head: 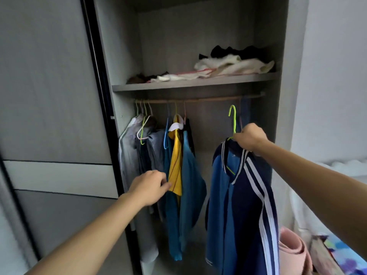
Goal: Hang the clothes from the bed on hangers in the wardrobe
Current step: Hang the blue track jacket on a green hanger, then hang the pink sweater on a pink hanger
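Observation:
A blue and navy jacket with white stripes [240, 205] hangs on a lime green hanger [232, 120]. My right hand [249, 137] grips that hanger at its neck, with the hook just below the wardrobe rail [198, 99] and not on it. On the rail's left part hang a yellow shirt [175, 165], teal garments [190, 175] and grey clothes [131, 153]. My left hand [149, 188] touches the lower edge of the yellow shirt, its fingers curled at the fabric.
A shelf [194, 84] above the rail holds white and dark folded clothes. The sliding wardrobe door [49, 116] stands at the left. A rolled pink mat [294, 253] leans at the lower right beside the white bed edge [349, 169].

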